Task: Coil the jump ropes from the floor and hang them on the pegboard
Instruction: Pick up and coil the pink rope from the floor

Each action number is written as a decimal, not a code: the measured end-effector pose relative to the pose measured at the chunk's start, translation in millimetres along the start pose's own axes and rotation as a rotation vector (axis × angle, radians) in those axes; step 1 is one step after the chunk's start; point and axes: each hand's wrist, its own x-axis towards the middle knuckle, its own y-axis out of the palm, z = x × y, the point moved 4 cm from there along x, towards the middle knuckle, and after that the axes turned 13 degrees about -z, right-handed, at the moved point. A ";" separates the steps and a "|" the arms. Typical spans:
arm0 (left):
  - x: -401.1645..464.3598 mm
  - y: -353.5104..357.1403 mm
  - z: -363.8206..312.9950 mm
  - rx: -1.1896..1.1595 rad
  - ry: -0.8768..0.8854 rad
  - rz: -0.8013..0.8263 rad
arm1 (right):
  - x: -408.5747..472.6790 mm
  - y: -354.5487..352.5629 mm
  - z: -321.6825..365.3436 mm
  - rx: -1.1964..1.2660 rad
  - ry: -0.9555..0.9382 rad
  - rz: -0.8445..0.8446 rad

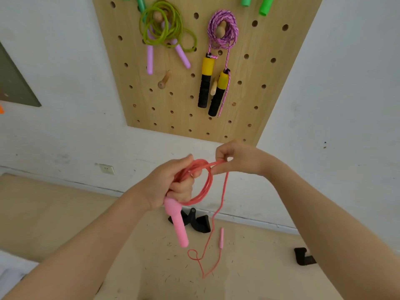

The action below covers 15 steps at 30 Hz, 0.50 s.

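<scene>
left hand [173,182] gripping pink rope [205,182] coils, right hand [236,159] seemingly pinching a loop

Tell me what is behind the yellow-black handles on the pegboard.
Between the yellow-black handles a wooden peg shows, with pegboard holes around. The peg's base is hidden.

One wide-angle camera is riding on the person's head, looking forward and down, close over both forearms. It is facing a wall, taking in the pegboard [216,87] at twelve o'clock and the floor [65,213] from six round to nine o'clock.
</scene>
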 end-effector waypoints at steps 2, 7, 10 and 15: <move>-6.7 -0.4 -10.7 -0.242 0.053 0.224 | -1.5 3.2 -16.2 0.085 0.093 0.071; -16.9 -22.8 -33.5 -0.728 0.200 0.434 | -3.5 28.8 -65.6 0.157 0.309 0.027; -13.3 -48.4 -36.7 -0.817 0.293 0.295 | -7.5 52.1 -86.6 -0.101 0.302 0.071; 8.8 -74.5 -15.5 -0.371 0.135 -0.499 | -16.1 94.7 -63.2 -0.541 0.043 0.413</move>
